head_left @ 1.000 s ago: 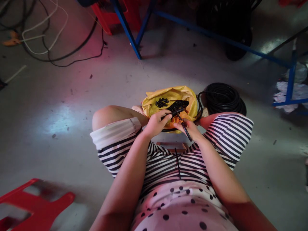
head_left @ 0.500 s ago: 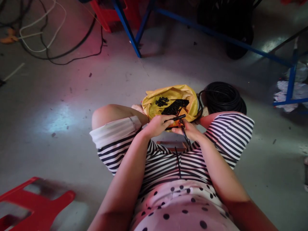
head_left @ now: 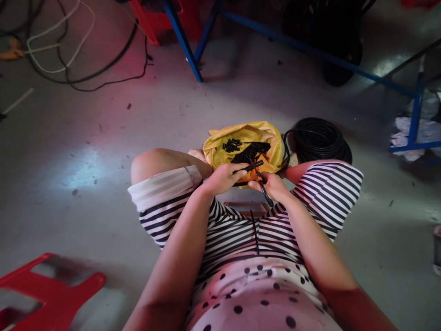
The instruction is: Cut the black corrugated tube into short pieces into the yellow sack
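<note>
My left hand (head_left: 223, 178) is closed around a short black stick-like piece (head_left: 255, 164) with fine ridges or marks; it points to the right over the bag. My right hand (head_left: 272, 186) grips scissors (head_left: 264, 191) with a dark handle loop and a bit of orange near the pivot. Their blades reach up to the black piece and cross it; how far apart they are is hard to see. Under both hands sits a yellow bag (head_left: 220, 156), its mouth rolled open. Inside lie several short cut black tube pieces (head_left: 232, 145) and a darker heap of them.
A coil of black tubing (head_left: 322, 140) lies right of the bag, one strand running to it. Blue metal frame legs (head_left: 198, 69) and a red stool (head_left: 148, 23) stand ahead. Another red stool (head_left: 58, 289) is at lower left. Loose cables (head_left: 103, 73) cross the floor at upper left.
The scissors have shifted slightly, and their blades now cross the black piece more visibly. The piece has moved a little left and toward the bag. Both hands keep their hold.
</note>
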A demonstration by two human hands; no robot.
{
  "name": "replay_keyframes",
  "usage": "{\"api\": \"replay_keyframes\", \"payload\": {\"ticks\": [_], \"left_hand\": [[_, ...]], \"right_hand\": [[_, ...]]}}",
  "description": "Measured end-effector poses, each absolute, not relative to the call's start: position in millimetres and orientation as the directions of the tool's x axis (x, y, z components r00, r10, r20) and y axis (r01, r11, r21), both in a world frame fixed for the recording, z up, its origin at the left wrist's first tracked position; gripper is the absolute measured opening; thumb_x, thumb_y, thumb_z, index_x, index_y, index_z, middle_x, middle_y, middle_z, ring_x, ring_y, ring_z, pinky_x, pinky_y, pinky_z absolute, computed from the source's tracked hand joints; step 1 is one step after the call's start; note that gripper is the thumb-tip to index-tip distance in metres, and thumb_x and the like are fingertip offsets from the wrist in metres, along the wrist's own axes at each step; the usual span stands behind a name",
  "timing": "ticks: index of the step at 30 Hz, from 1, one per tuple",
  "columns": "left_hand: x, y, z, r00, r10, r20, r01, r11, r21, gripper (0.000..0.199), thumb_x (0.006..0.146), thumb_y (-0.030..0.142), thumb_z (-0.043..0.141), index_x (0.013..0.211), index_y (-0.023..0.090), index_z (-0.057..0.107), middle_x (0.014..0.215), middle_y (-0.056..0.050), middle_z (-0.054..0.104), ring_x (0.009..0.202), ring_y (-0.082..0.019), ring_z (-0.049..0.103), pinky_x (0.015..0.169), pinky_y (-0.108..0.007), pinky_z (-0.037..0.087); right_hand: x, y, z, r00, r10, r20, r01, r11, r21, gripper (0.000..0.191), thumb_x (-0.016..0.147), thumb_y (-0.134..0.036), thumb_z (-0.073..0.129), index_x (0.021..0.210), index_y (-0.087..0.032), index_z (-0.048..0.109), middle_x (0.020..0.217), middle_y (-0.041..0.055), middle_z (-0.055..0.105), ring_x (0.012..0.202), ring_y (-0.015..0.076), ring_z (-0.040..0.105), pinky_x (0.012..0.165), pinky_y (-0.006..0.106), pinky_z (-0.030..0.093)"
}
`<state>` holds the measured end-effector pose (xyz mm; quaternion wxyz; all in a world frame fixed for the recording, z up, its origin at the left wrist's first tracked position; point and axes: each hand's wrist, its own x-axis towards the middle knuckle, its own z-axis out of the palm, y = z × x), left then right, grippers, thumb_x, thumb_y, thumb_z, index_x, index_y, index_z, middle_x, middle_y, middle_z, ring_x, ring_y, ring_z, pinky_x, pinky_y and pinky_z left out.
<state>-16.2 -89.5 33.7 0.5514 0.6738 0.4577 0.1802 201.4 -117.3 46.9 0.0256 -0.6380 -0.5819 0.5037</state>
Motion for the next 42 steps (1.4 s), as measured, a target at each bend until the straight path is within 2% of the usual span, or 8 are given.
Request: {"api": "replay_keyframes", "payload": {"ticks": [5,8,17,26,32,35,38,42], "left_hand": [[-15,-91,29,0.451,0.848,-0.278,0.408,0.081,0.909,0.050,0.095,0.044,0.052,0.129,0.013,0.072,0.129,-0.010,0.074,0.115,-0.029,0.070,0.105,-0.038,0.052],[-16,-91,28,0.442,0.850,-0.285,0.401,0.097,0.911,0.049,0.096,0.044,0.051,0.129,0.014,0.071,0.127,-0.009,0.075,0.114,-0.028,0.070,0.104,-0.038,0.052],[-15,-94,31,0.553,0.774,-0.307,0.428,0.051,0.902,0.043,0.097,0.043,0.049,0.118,0.016,0.075,0.104,-0.006,0.079,0.092,-0.024,0.071,0.082,-0.031,0.057],[-13,-93,29,0.475,0.815,-0.332,0.370,0.158,0.916,0.048,0.096,0.047,0.050,0.120,0.014,0.074,0.105,-0.007,0.077,0.093,-0.023,0.069,0.084,-0.032,0.055],[-8,-96,34,0.447,0.808,-0.384,0.313,0.261,0.913,0.041,0.094,0.045,0.053,0.111,0.015,0.074,0.076,-0.001,0.065,0.064,-0.015,0.057,0.059,-0.025,0.046],[-4,-98,34,0.452,0.808,-0.378,0.306,0.258,0.917,0.034,0.094,0.044,0.053,0.106,0.016,0.070,0.072,0.000,0.060,0.064,-0.015,0.055,0.058,-0.025,0.045],[-1,-100,34,0.497,0.792,-0.354,0.286,0.236,0.929,0.026,0.091,0.042,0.059,0.100,0.018,0.063,0.085,-0.002,0.064,0.076,-0.016,0.061,0.068,-0.027,0.051],[0,-101,34,0.585,0.732,-0.350,0.231,0.264,0.937,0.033,0.088,0.046,0.065,0.102,0.018,0.058,0.093,-0.004,0.066,0.083,-0.018,0.064,0.073,-0.030,0.054]], "right_hand": [[203,-115,41,-0.155,0.784,-0.601,0.719,-0.328,-0.613,0.052,0.075,-0.070,0.071,0.066,-0.021,0.056,0.062,-0.0016,0.055,0.059,0.0148,0.049,0.055,0.026,0.031],[204,-115,39,-0.129,0.781,-0.610,0.732,-0.340,-0.591,0.052,0.075,-0.069,0.071,0.065,-0.021,0.056,0.062,-0.0006,0.057,0.060,0.0159,0.050,0.056,0.027,0.032],[200,-115,50,-0.176,0.749,-0.639,0.760,-0.310,-0.572,0.051,0.078,-0.068,0.071,0.095,-0.020,0.064,0.091,0.0079,0.071,0.080,0.0235,0.064,0.068,0.030,0.042],[202,-111,38,-0.113,0.777,-0.619,0.799,-0.299,-0.522,0.050,0.079,-0.071,0.069,0.074,-0.021,0.068,0.067,0.0054,0.064,0.066,0.0220,0.059,0.059,0.031,0.040],[204,-109,31,-0.070,0.800,-0.597,0.763,-0.343,-0.548,0.054,0.072,-0.073,0.072,0.059,-0.022,0.060,0.056,0.0032,0.056,0.056,0.0187,0.051,0.052,0.031,0.036],[203,-111,28,-0.034,0.818,-0.574,0.644,-0.422,-0.639,0.054,0.069,-0.073,0.074,0.062,-0.021,0.061,0.057,0.0009,0.056,0.058,0.0172,0.051,0.053,0.029,0.037],[198,-114,28,-0.075,0.825,-0.560,0.385,-0.494,-0.779,0.051,0.069,-0.069,0.075,0.071,-0.020,0.062,0.062,-0.0010,0.057,0.059,0.0157,0.052,0.056,0.028,0.040],[191,-114,33,-0.044,0.855,-0.517,0.145,-0.507,-0.850,0.049,0.068,-0.066,0.077,0.079,-0.019,0.063,0.066,-0.0010,0.058,0.061,0.0152,0.053,0.060,0.029,0.044]]}}
